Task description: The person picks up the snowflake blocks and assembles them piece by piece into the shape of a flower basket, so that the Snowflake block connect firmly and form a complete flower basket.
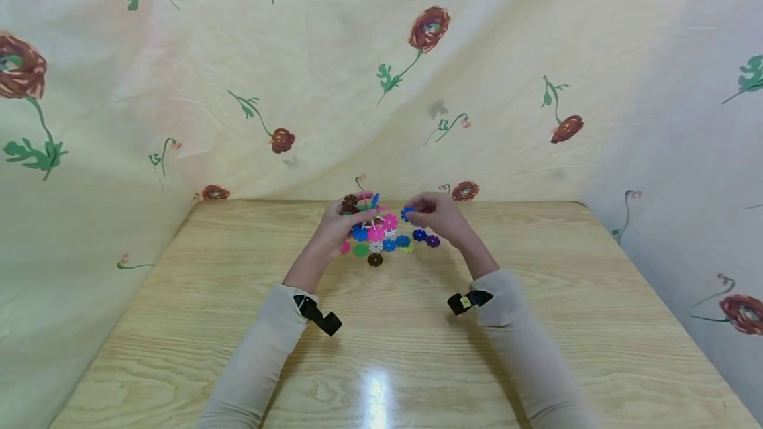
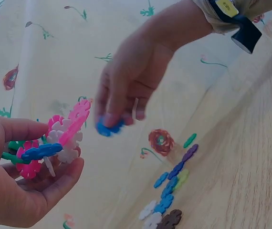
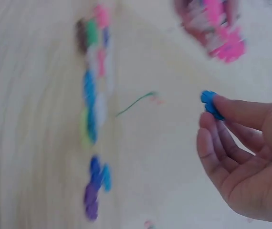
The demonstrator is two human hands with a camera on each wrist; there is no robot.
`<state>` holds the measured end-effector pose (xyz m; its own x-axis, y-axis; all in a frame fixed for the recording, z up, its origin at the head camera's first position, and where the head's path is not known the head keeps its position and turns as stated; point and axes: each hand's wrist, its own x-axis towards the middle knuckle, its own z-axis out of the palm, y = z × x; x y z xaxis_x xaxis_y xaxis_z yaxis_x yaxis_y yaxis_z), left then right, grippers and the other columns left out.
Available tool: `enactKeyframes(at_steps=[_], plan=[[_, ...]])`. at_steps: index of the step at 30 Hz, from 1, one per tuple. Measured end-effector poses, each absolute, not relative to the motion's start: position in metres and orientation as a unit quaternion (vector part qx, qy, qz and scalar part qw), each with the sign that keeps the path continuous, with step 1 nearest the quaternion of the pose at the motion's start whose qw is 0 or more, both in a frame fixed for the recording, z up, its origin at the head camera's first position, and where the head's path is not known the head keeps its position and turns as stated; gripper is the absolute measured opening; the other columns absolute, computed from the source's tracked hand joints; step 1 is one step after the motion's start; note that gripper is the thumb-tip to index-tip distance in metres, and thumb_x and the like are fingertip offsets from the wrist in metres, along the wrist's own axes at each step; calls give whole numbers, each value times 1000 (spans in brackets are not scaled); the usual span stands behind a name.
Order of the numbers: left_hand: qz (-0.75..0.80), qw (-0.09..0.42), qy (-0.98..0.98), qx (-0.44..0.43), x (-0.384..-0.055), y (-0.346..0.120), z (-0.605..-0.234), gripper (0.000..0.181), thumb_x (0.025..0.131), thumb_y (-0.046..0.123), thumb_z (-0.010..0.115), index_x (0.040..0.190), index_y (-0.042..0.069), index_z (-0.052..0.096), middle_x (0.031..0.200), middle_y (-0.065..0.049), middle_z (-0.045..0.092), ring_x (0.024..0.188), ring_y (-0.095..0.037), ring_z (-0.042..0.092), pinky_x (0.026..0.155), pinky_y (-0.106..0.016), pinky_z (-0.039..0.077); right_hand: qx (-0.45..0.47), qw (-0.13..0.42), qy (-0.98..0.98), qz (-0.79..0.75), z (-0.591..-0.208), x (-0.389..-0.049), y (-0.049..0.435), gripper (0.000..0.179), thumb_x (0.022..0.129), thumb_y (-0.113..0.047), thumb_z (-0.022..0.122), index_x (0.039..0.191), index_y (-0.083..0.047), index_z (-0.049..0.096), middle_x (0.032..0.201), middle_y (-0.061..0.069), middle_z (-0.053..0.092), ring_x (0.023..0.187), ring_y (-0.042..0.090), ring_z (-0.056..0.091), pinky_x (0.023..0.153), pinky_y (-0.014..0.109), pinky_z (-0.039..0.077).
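Blue and flower-shaped, a small disc [image 3: 207, 98] is pinched between the thumb and fingertips of a person's right hand [image 1: 440, 216], raised over the middle of the table's far edge, with its other fingers loosely bent. Just beside it, the left hand [image 1: 335, 225] curls partly closed around a cluster of joined discs [image 2: 55, 149] in pink, white, blue, green and brown. Below both hands, loose discs [image 1: 389, 245] lie on the wooden table [image 1: 381, 323], near the middle of its far edge.
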<state>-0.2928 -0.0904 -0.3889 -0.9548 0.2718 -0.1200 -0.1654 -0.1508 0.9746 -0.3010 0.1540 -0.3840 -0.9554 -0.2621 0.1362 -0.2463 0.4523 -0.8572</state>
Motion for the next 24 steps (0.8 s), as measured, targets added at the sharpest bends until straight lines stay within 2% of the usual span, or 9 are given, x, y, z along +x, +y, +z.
enactKeyframes(at_steps=[4,6,11,14,17,20,24], plan=[[759,142,635,42,-293,-91,-389,44,96,15,72,139,15,61,100,3,69,82,-8,68,65,-20,54,-135,-43,812,-567,-373,-293,140,24,98,-14,69,116,2,71,99,18,71,77,12,68,70,26,60],[757,141,636,40,-293,-91,-389,43,96,16,72,138,15,61,100,2,68,83,-9,67,65,-20,54,-128,-64,798,-586,-370,-289,133,25,97,-15,70,116,2,71,97,17,72,76,12,69,71,29,62],[758,143,635,36,-293,-91,-389,43,97,17,72,138,16,61,101,3,68,83,-8,66,66,-19,54,-118,-88,784,-602,-369,-283,120,25,95,-15,74,113,3,72,95,19,73,75,11,70,72,34,63],[758,145,635,37,-293,-91,-388,43,96,18,72,138,16,62,97,4,69,80,-8,66,64,-19,53,-113,-97,782,-605,-370,-282,116,24,94,-14,75,110,4,72,96,23,73,72,6,69,69,26,61],[757,144,636,36,-292,-92,-388,43,96,19,72,138,17,62,96,4,70,79,-8,66,63,-19,52,-105,-102,782,-606,-370,-282,113,23,93,-13,76,108,4,72,96,24,72,71,5,69,67,26,61],[755,142,639,34,-292,-91,-388,43,96,19,72,138,17,62,101,4,69,85,-9,65,64,-19,52,-103,-106,785,-602,-371,-281,112,21,93,-12,76,106,3,73,93,22,73,71,9,70,67,27,61],[746,136,652,30,-292,-91,-388,40,97,22,72,136,19,63,111,3,66,99,-13,63,64,-19,47,-104,-111,787,-598,-371,-281,111,20,92,-12,76,105,3,73,91,21,73,76,26,73,66,24,60]])
